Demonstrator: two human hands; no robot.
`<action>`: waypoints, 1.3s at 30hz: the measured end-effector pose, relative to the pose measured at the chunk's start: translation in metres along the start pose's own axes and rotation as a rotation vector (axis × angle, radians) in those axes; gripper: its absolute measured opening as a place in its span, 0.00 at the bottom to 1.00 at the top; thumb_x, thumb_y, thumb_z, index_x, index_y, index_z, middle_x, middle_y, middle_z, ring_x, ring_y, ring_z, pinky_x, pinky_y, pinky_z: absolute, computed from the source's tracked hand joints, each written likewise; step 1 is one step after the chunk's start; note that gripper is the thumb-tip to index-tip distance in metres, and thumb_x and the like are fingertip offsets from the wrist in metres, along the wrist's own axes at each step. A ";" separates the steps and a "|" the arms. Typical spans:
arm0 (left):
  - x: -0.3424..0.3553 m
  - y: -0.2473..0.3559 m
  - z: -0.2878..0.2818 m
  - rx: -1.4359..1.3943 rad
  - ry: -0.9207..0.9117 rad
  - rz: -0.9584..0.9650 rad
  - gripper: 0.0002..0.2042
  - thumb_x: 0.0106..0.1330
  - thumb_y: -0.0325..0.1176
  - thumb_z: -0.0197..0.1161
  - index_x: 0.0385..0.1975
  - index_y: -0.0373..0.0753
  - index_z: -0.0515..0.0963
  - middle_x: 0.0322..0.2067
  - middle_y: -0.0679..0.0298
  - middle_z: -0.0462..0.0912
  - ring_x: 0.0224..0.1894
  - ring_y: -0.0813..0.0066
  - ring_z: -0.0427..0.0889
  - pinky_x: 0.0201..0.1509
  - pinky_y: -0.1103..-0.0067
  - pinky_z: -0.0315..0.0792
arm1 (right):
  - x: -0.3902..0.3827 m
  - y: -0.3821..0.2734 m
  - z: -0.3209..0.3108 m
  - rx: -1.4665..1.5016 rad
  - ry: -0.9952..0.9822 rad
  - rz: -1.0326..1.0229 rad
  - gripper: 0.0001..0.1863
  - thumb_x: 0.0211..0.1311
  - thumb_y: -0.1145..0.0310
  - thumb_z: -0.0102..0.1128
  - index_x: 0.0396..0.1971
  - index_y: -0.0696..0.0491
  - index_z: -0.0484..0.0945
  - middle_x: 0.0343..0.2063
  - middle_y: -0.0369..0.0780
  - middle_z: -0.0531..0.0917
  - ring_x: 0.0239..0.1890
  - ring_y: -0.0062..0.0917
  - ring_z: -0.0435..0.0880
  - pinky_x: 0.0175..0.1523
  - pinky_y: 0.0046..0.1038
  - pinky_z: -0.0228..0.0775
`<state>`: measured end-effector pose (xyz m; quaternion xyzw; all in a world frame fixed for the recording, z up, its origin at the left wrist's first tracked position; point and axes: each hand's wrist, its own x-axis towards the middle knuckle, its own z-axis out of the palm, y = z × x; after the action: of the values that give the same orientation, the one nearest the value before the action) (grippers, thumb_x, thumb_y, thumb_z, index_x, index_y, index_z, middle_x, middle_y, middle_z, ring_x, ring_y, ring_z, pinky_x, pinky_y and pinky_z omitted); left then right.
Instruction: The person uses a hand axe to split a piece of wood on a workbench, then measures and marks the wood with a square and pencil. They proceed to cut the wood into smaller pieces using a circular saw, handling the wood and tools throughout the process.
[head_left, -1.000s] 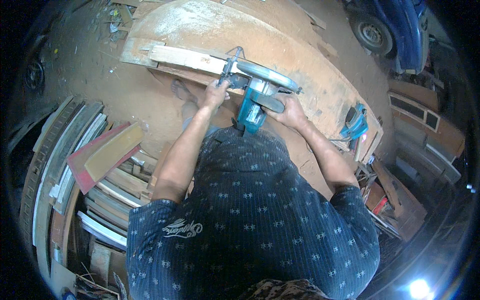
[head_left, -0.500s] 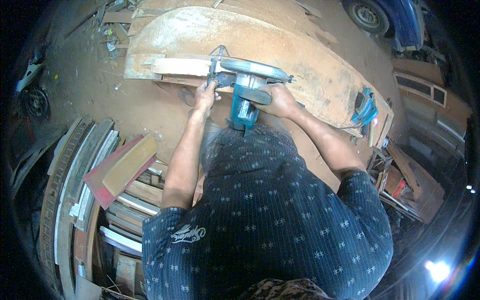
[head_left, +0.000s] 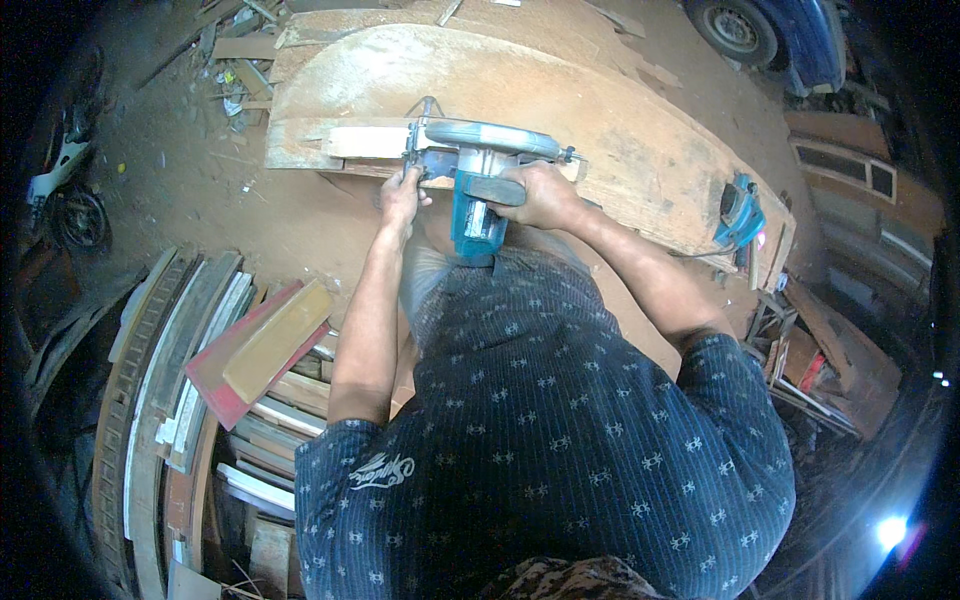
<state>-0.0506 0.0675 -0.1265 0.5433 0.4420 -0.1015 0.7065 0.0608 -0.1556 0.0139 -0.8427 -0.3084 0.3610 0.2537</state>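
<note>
A teal circular saw (head_left: 479,215) with a grey blade guard stands on a pale wooden board (head_left: 375,141) at the near edge of the workbench. My right hand (head_left: 543,195) is closed round the saw's handle. At the saw's left end, my left hand (head_left: 402,197) grips the metal base plate (head_left: 411,150) with curled fingers. The pale board sticks out to the left of the saw. The blade and the cut line are hidden under the guard.
A teal power tool (head_left: 739,212) lies at the bench's (head_left: 660,150) right end, its cord running along the edge. Stacked planks (head_left: 170,370) and a red board (head_left: 222,385) stand at the lower left. Wood scraps (head_left: 815,350) lie at the right. A blue vehicle (head_left: 770,40) is at the far right.
The saw has slid left along the board with both my hands on it, so less of the board shows to its left. The whole view has shifted slightly.
</note>
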 end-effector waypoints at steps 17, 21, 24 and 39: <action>0.011 0.012 -0.044 0.026 -0.009 -0.011 0.14 0.74 0.44 0.58 0.40 0.39 0.80 0.20 0.73 0.73 0.18 0.85 0.70 0.20 0.85 0.67 | 0.029 -0.030 0.016 0.035 0.039 -0.061 0.12 0.48 0.59 0.68 0.26 0.52 0.83 0.28 0.50 0.85 0.34 0.47 0.85 0.43 0.43 0.76; 0.009 0.020 -0.057 0.007 0.012 -0.023 0.13 0.73 0.43 0.58 0.37 0.38 0.80 0.20 0.73 0.73 0.18 0.85 0.71 0.21 0.85 0.68 | 0.040 -0.042 0.021 0.017 0.018 -0.050 0.13 0.48 0.58 0.68 0.27 0.52 0.84 0.29 0.50 0.85 0.36 0.46 0.85 0.44 0.43 0.77; 0.016 0.013 -0.064 0.026 0.009 0.007 0.13 0.73 0.43 0.59 0.37 0.38 0.79 0.21 0.72 0.74 0.20 0.85 0.72 0.21 0.84 0.69 | 0.043 -0.048 0.022 -0.019 0.019 -0.058 0.14 0.48 0.57 0.70 0.29 0.53 0.84 0.30 0.51 0.85 0.37 0.45 0.86 0.45 0.43 0.77; 0.025 0.022 -0.100 -0.013 0.016 0.004 0.12 0.73 0.41 0.59 0.38 0.37 0.79 0.24 0.71 0.75 0.22 0.86 0.71 0.21 0.84 0.66 | 0.065 -0.076 0.034 -0.031 0.006 -0.100 0.16 0.52 0.58 0.72 0.32 0.55 0.83 0.31 0.50 0.86 0.36 0.45 0.86 0.43 0.41 0.76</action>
<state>-0.0738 0.1701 -0.1321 0.5402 0.4474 -0.0927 0.7067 0.0450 -0.0517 0.0135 -0.8314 -0.3548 0.3403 0.2590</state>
